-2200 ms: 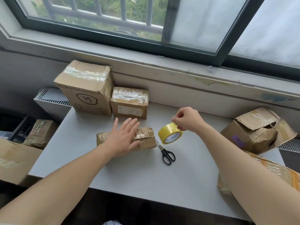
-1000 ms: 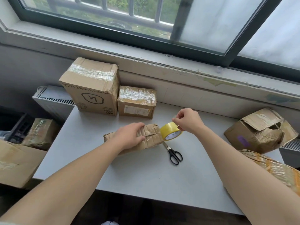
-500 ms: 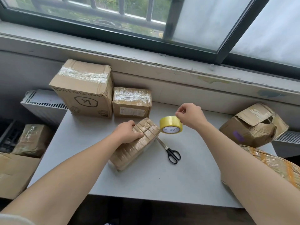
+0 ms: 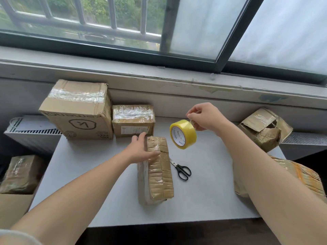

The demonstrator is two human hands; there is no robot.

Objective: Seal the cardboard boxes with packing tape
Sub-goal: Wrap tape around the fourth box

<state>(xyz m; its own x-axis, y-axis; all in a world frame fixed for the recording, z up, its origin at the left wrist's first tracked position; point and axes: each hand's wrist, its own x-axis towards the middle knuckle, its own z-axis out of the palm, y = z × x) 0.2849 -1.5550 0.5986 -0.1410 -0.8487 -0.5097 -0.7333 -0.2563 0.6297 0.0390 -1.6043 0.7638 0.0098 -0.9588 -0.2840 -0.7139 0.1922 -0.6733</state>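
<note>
Head cam: left hand rests loose-fingered on the flat box on the table, right hand pinches the yellow tape roll by its free end near the box's far end, so I'd say next is sticking that end down square.

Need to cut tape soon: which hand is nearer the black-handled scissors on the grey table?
Left. The left hand rests on the long flat cardboard box just left of the black-handled scissors; the right hand is raised beyond them, pinching the yellow tape roll.
</note>
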